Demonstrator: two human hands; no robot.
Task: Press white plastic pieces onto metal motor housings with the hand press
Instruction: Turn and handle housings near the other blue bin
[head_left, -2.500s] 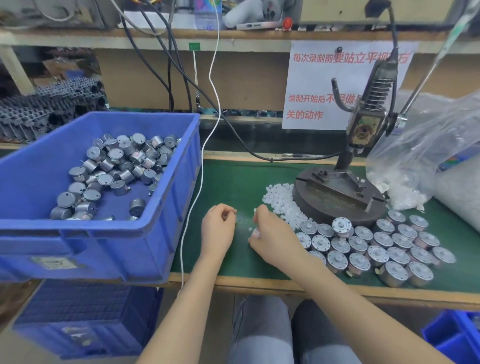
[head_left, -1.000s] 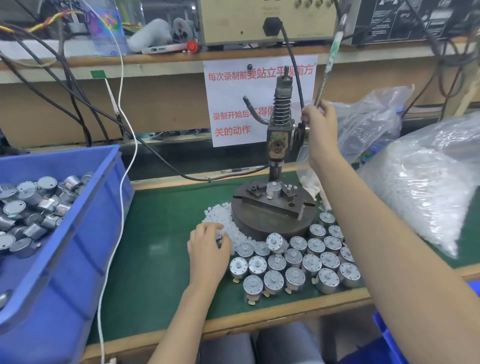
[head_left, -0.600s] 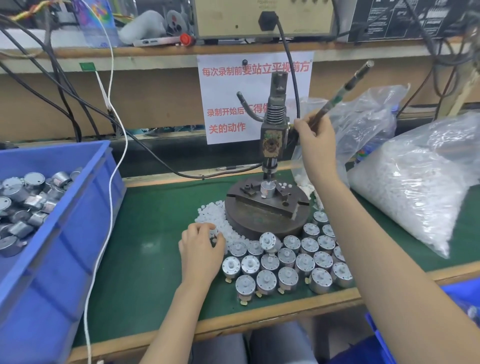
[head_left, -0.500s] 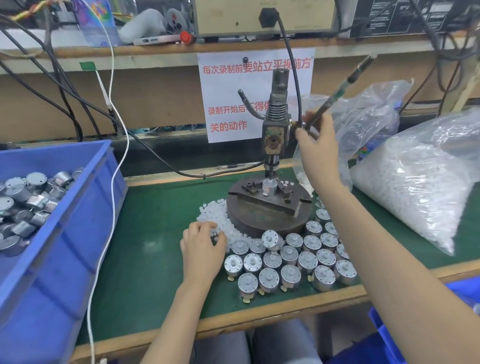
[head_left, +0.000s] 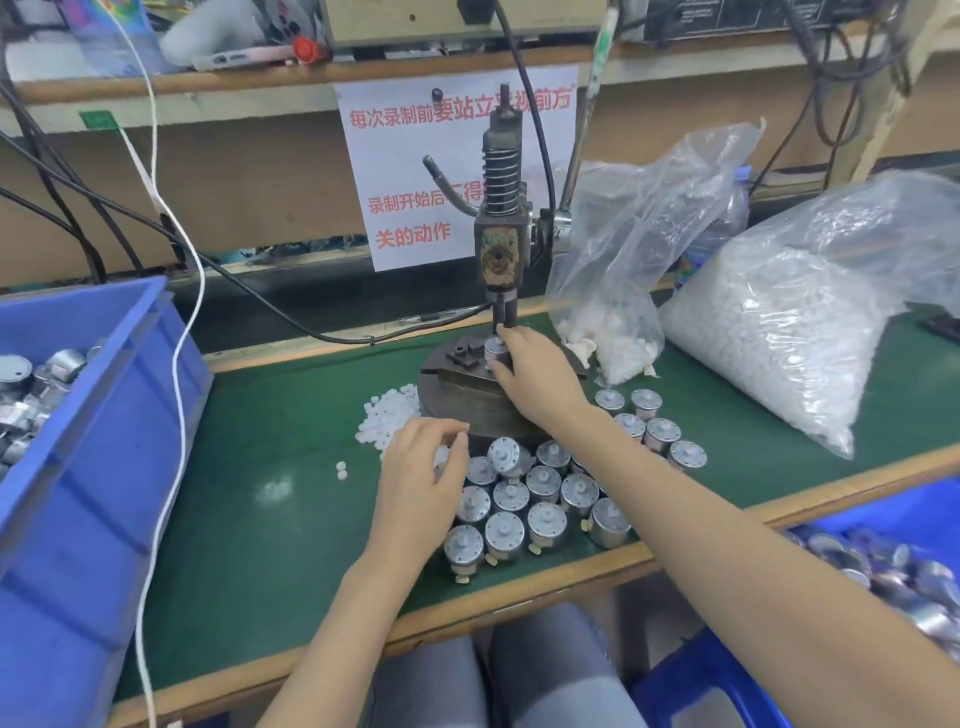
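1. Beneath the raised ram, the right hand gripped a motor housing on the fixture, thumb and fingers curled round its wall. The grip suited seating the part or lifting it out; which one could not be told.
2. Nearer the body and to the left, the left hand was held with fingers curled, its fingertips at the edge of the loose white plastic pieces. Whether it pinched one could not be told. The two hands were apart, each on its own stock.
3. The loose pieces lay just beyond the left hand, against the round press base, probably so one could be picked while the right hand served the fixture.
4. Just right of the left hand, partly under the right forearm, a cluster of housings stood shaft end up in close rows, ready to be taken singly.
5. Directly above the right hand rose the hand press. Its lever stood upright beyond that hand, untouched, so no stroke appeared to be under way.
6. Far left of the left hand, a blue bin held jumbled housings. Right of the right hand sat two clear bags of white pieces, bulk supply kept outside the working zone. A second bin of housings sat below the right forearm.
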